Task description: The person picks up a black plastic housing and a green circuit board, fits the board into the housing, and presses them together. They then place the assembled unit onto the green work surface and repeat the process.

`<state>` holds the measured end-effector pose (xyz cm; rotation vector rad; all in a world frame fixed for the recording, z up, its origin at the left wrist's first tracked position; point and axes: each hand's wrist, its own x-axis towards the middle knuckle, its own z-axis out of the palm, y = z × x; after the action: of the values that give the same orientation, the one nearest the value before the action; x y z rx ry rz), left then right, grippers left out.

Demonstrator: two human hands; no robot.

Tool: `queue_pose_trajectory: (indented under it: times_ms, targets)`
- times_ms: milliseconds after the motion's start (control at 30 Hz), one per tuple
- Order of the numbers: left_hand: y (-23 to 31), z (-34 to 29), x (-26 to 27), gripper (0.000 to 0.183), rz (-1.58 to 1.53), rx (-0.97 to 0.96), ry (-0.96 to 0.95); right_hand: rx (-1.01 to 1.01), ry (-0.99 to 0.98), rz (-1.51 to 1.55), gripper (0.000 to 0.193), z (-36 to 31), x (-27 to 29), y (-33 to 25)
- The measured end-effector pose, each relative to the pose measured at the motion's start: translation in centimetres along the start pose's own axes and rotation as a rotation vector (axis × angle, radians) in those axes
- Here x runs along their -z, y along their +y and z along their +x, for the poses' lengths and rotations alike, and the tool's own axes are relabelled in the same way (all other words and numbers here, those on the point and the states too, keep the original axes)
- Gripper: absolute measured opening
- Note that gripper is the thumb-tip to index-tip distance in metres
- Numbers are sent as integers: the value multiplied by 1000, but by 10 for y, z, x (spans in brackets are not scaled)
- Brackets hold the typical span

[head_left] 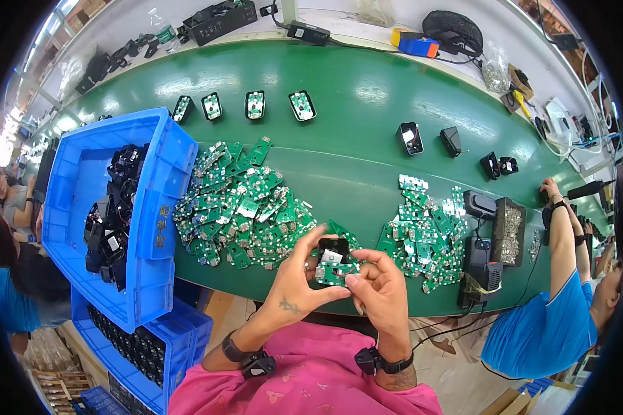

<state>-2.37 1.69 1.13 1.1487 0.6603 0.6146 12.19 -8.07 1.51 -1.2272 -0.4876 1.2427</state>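
Observation:
Close to my body, my left hand (296, 280) grips a small black casing (333, 245) with a whitish part showing inside it. A green circuit board (331, 274) lies at the casing's near end, pinched between the thumb and fingers of my right hand (381, 287). Whether the board sits inside the casing or only against it, I cannot tell. Beyond my left hand spreads a large heap of green circuit boards (246, 200). A second, smaller heap of boards (426, 232) lies to the right of my right hand.
A blue crate (171, 228) of black casings stands left, above another blue crate (190, 321). Several casings with boards (255, 105) line the green table (339, 76). Right are loose casings (410, 138), black powered devices (479, 259), a tray of small metal parts (523, 235) and a co-worker's arm (564, 242).

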Motion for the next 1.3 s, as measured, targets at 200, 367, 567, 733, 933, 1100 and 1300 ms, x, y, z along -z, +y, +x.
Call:
queue_pose_trajectory:
  times_ms: [200,367,567,733,933,1100,1300]
  targets:
    - [0,1,3,81,110,-56,-112,96,29,-112,42,4,-4,8]
    - [4,1,3,57,-81,114,-96,361,191,-548,23,4,-4,13]
    - [-4,1,-1,54,104,-34,-73,187,113,-173,18,-11,-13,3]
    - [6,-4,-10,47,241,-42,-42,147,44,13,16,-7,-15,8]
    - [4,-6,-11,50,114,-5,-12,420,193,-464,6,-9,-16,13]
    - [14,-7,-9,51,251,-125,10,595,21,-869,3,-3,-9,-13]
    - [24,-9,-8,52,320,-128,-48,459,-108,-823,5,-1,-4,-27]
